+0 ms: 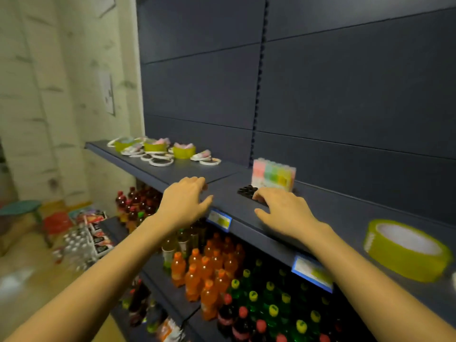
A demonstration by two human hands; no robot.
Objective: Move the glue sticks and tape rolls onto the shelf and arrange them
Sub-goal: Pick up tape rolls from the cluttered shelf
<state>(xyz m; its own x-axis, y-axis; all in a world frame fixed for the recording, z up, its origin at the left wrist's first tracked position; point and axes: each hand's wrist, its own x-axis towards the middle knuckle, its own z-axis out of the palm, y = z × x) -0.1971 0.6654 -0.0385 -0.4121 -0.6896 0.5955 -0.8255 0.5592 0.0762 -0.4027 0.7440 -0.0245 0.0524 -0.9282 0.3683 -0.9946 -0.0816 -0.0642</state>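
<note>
Hands over the shelf: left hand spread and empty, right hand fingering dark-capped glue sticks (grip unclear) before a pastel pack. A careless nudge could topple them.

No text can be read. Blurred print is seen on the two price tags clipped to the shelf edge and on the wall papers, but nothing is legible.
</note>
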